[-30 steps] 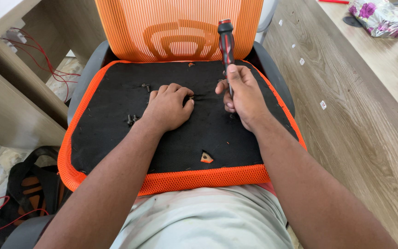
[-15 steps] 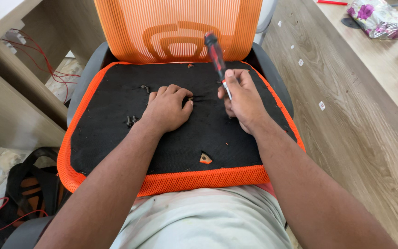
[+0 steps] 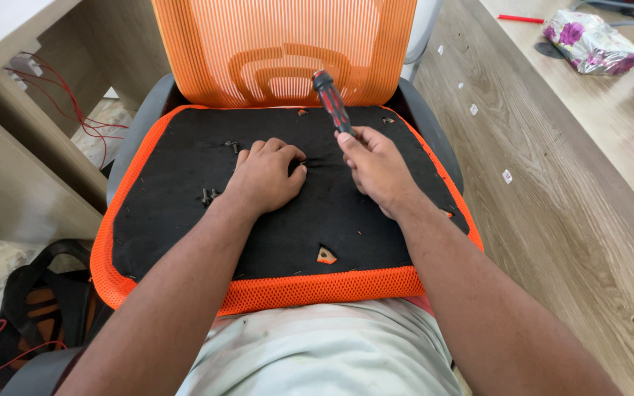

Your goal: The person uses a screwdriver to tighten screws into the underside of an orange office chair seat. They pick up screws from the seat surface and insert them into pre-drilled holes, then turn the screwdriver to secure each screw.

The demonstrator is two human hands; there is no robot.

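Note:
An orange mesh office chair lies in front of me, the black underside of its seat (image 3: 185, 220) facing up and its orange mesh backrest (image 3: 280, 44) beyond. My right hand (image 3: 377, 167) grips a red-and-black screwdriver (image 3: 332, 99) whose handle tilts up and to the left, tip hidden down by my fingers near the seat's middle. My left hand (image 3: 264, 176) rests palm down on the black fabric beside it, fingers curled at the same spot. Dark bolts (image 3: 208, 195) lie loose on the seat left of my left hand, and others (image 3: 232, 145) lie just above it.
A small triangular tear (image 3: 326, 256) shows orange near the seat's front edge. A wooden desk (image 3: 31, 147) with red wires stands at left; a black-and-orange bag (image 3: 31, 308) lies on the floor below. At right a long wooden bench (image 3: 552, 183) carries a flowered packet (image 3: 588, 45).
The screwdriver handle has tipped from near upright over to the left, with my right hand turning slightly. My left hand has stayed in place on the seat.

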